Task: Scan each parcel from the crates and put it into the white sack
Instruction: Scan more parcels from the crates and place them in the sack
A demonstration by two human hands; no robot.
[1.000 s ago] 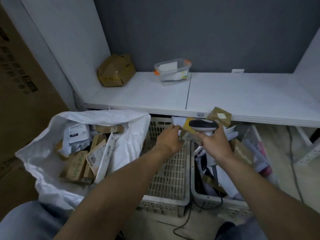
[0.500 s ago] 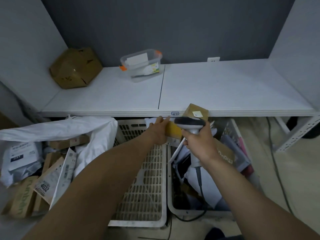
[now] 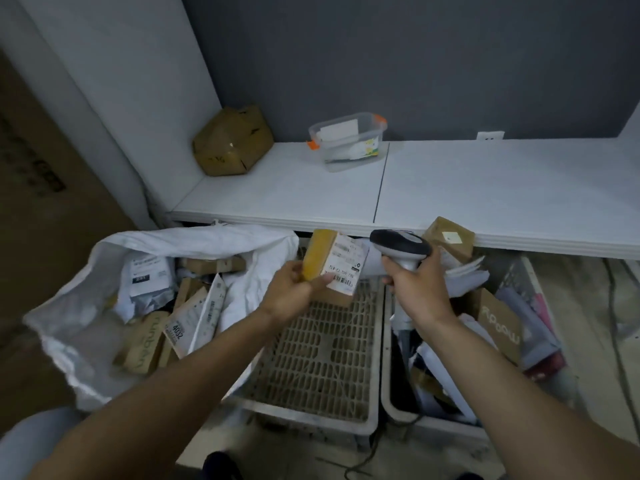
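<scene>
The left hand [image 3: 290, 289] holds a small brown parcel [image 3: 330, 268] in a pinching grip, thumb on its white barcode label. It holds the parcel above the far end of the left crate [image 3: 304, 422], just beside the open white sack [image 3: 114, 251] with boxes and mailers inside. The right hand [image 3: 415, 289] has its grip clenched round the handle of the scanner [image 3: 401, 244], whose dark head sits just right of the parcel, over the right crate [image 3: 436, 427] and below the desk [image 3: 485, 188] edge.

1. I see a matt brown cardboard parcel [image 3: 331, 268] with a smooth paper label.
2. The scanner [image 3: 401, 244] is smooth, faintly glossy plastic.
3. The crate [image 3: 322, 358] is matt perforated plastic.
4. The sack [image 3: 194, 237] is crinkled white woven cloth.
</scene>
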